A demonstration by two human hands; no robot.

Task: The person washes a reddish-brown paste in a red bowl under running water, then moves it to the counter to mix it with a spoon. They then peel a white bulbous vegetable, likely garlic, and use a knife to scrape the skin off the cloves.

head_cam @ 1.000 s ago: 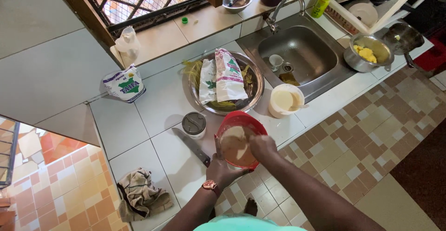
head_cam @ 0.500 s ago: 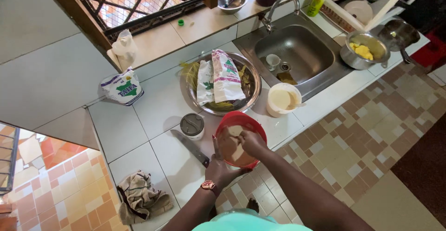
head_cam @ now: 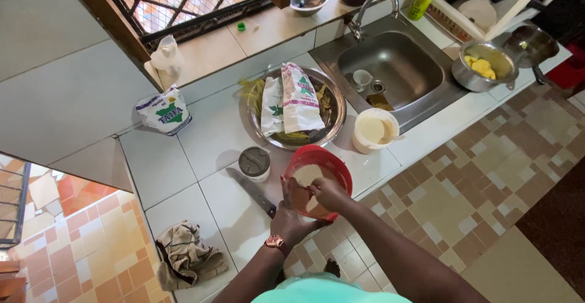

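Kneading pale dough [head_cam: 308,174], both hands [head_cam: 317,196] inside upright round red bowl [head_cam: 332,160].

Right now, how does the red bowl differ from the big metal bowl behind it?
The red bowl is smaller and plastic-looking, holds pale dough, and both hands, left hand and right hand, are in it. The metal bowl is wider and shiny, holds two printed bags, and is untouched. Both are round and sit on the white tiled counter.

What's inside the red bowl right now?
The red bowl holds pale dough, with both the left hand and right hand in it. The hands cover the bowl's near half, so its contents there are hidden.
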